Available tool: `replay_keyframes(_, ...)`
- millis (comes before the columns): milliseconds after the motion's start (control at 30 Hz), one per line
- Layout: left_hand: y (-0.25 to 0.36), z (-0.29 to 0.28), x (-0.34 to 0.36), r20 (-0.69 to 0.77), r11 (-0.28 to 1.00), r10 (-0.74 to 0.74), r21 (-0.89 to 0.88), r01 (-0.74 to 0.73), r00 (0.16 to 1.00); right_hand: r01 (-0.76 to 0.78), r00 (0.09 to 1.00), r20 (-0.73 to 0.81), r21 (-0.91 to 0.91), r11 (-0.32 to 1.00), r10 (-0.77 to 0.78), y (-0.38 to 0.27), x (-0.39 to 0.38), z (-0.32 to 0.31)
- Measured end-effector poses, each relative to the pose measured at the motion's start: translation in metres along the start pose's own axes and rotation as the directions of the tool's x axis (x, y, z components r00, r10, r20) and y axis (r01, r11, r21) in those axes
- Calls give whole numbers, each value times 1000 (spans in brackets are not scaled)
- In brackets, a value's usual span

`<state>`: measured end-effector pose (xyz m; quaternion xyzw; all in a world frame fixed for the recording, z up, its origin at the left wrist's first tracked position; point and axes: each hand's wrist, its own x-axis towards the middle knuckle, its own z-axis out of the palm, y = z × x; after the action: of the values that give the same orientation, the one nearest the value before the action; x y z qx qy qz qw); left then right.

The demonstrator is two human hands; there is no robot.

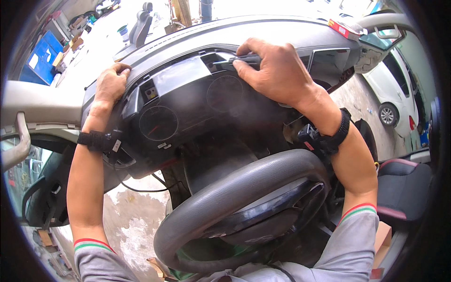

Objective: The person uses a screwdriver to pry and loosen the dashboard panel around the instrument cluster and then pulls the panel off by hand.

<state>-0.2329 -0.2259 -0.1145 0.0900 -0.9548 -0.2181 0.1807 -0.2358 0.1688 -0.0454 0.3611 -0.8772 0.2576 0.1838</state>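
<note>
I am gripping the dashboard hood [141,58] with my left hand [110,84]; my right hand [277,70] is clasping a screwdriver [235,60] above the instrument cluster [188,113]; next likely needing steady turning pressure.

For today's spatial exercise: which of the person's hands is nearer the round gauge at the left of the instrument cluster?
Left. The left hand grips the dashboard edge just above-left of the gauge; the right hand holds a tool at the cluster's upper right.
</note>
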Motion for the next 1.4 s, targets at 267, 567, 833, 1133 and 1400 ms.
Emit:
replay_keyframes(267,1,-3,0,28,999,18,31,-19,999,86,990,-113,36,996,-82,12,-5,21)
replay_keyframes(567,6,-1,0,7,999,15,33,-15,1000,102,984,-152,20,995,-98,13,-14,26)
replay_keyframes(833,4,-1,2,18,998,19,65,-20,1000,198,976,-85,-38,980,-200,17,-26,31)
replay_keyframes(1133,-1,-1,2,29,996,35,81,-37,999,-136,983,111,-80,987,144,-22,-3,14)
replay_keyframes(1400,-6,9,9,47,991,78,109,-82,996,374,877,438,-371,850,-195,-26,4,6)
